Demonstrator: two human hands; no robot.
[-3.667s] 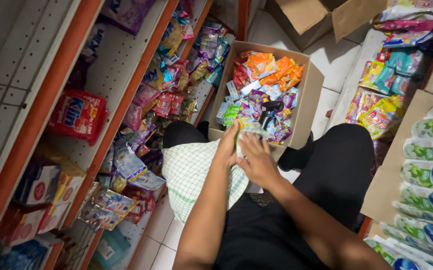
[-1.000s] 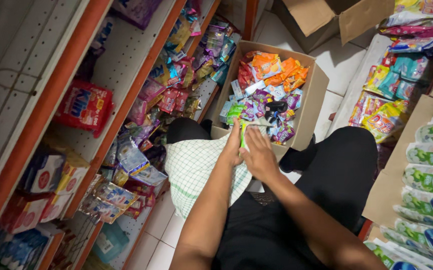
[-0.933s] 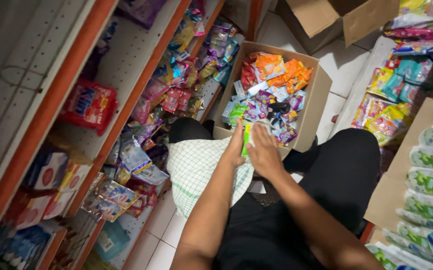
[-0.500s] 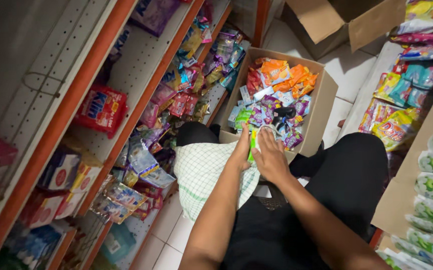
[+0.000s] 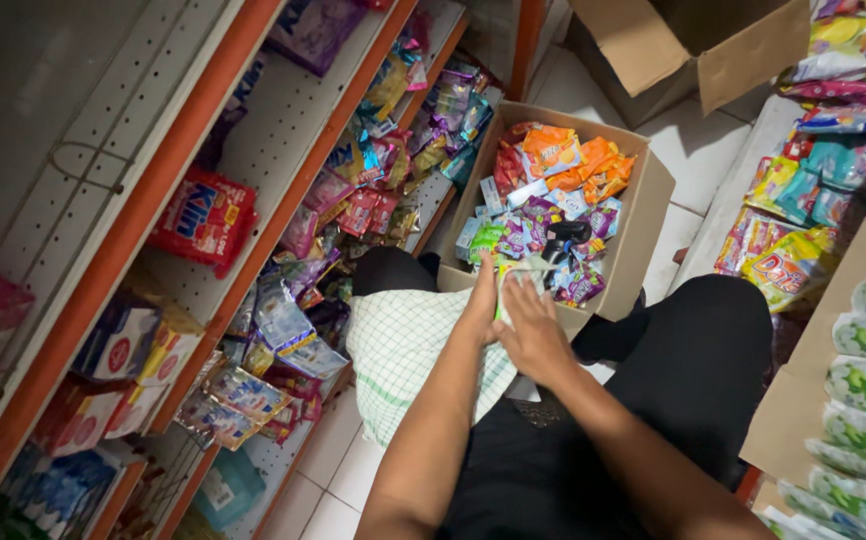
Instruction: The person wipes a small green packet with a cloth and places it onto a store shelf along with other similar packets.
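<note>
Shop aisle, tiled floor, seen from above a crouching person in black trousers. Both hands meet at the near edge of an open cardboard box (image 5: 643, 215) on the floor. The left hand (image 5: 481, 305) and right hand (image 5: 533, 335) are closed together around a small green-and-white packet (image 5: 506, 290); the fingers cover most of it, so its shape cannot be told. The packet sits just above the box's near wall, over the person's knees. Inside the box lie mixed sachets (image 5: 553, 215): orange at the far end, purple, green and white nearer. A green-checked cloth (image 5: 403, 350) drapes over the left knee, touching the left forearm. Orange-edged shelves (image 5: 283, 190) with hanging packets stand to the left. A second box (image 5: 693, 50) stands beyond, well apart.
</note>
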